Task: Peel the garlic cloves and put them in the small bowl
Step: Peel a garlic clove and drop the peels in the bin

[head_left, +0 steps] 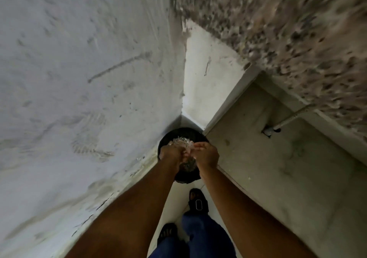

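My left hand [172, 154] and right hand [206, 155] met directly over the black bin [179, 136], fingers curled around pale garlic skins [187, 154]; I saw no small bowl.

black bin [179, 138] in wall corner, perhaps papery scraps [181, 140] inside

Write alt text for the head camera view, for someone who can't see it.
Both hands, left hand and right hand, meet over a black bin in a wall corner, apparently dropping pale papery scraps. Blue trousers and black sandals show below.
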